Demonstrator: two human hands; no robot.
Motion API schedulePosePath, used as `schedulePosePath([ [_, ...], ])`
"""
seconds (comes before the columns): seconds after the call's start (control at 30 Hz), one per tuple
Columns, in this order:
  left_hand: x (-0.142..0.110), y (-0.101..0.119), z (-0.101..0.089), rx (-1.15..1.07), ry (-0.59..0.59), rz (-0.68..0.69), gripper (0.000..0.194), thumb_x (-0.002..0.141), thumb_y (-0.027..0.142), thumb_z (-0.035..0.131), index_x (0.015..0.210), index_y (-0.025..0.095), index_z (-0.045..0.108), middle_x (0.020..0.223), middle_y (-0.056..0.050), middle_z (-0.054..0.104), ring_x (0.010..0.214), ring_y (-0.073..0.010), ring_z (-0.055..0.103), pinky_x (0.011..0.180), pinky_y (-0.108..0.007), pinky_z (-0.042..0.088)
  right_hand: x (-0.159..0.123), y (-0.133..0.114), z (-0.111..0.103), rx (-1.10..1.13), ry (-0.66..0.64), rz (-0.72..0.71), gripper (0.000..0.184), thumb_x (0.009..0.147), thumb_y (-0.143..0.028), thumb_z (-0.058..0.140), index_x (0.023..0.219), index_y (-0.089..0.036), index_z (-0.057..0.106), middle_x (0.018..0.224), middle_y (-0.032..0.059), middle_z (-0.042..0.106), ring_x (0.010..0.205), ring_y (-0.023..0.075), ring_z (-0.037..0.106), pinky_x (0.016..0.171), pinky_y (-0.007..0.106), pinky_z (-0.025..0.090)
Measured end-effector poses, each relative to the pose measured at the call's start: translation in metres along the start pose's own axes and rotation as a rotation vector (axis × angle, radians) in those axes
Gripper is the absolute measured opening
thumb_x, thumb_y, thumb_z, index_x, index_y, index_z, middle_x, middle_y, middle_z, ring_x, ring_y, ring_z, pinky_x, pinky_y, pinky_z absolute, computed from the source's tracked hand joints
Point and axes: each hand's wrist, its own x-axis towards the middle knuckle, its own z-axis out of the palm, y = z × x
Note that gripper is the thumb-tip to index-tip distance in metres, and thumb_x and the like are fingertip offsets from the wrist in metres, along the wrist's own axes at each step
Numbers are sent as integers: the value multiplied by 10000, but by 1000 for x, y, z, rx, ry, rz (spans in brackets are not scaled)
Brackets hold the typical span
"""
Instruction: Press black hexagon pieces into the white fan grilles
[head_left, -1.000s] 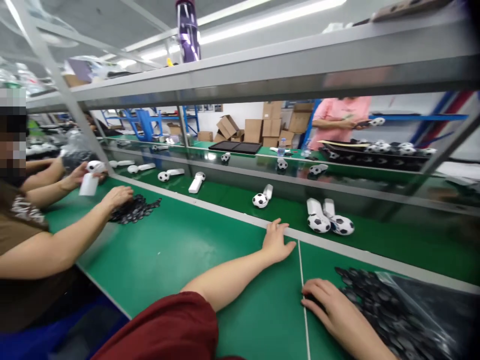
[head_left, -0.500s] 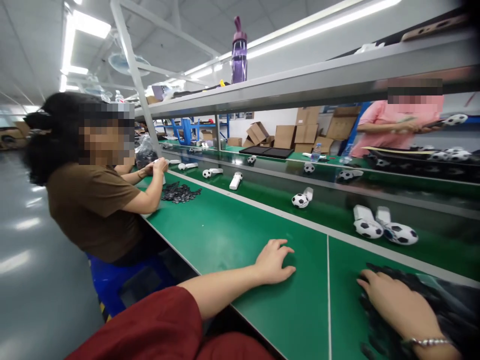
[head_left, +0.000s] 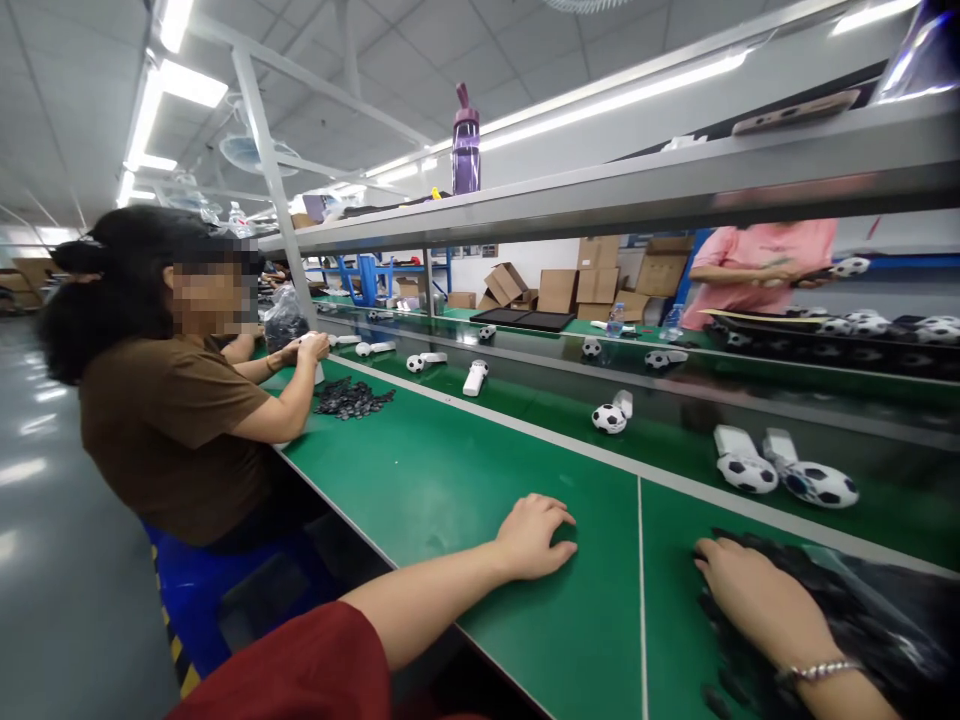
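Note:
My left hand (head_left: 534,535) rests palm down on the green bench top (head_left: 450,480), fingers loosely curled, nothing in it. My right hand (head_left: 757,600) lies on a heap of small black round parts (head_left: 862,630) in a clear bag at the right, fingers flat on the pile. On the belt (head_left: 675,440) beyond the bench edge lie two football-shaped devices with white handles (head_left: 787,475), and a single one (head_left: 611,415) further left.
A person in a brown shirt (head_left: 172,420) sits at my left, handling a white piece beside another pile of black parts (head_left: 352,398). A person in pink (head_left: 757,265) stands across the belt. A metal shelf (head_left: 600,190) overhead carries a purple bottle (head_left: 466,140).
My view has swung left and up, bringing the neighbour into sight. My left hand drew back from the bench's far edge. My right hand slid onto the black parts.

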Motion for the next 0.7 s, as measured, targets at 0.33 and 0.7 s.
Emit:
schedulePosePath([
  [0.33,5,-4,-4,-149,32,-76,237,717,245,647,949,202,620,1054,-25,623,997,-177,547,912,-321,391,-5,-11,-10,-87,-30,-36,243,804,-34,401,827,-136,621,835,103,615,764,227,586,566,292,397],
  [0.7,4,13,-5,79,-149,109,256,804,256,527,1056,237,570,1149,-35,557,1079,-208,455,946,-379,351,-3,-13,-17,-116,-20,4,222,820,-71,385,822,-156,590,839,102,613,767,223,574,578,309,359],
])
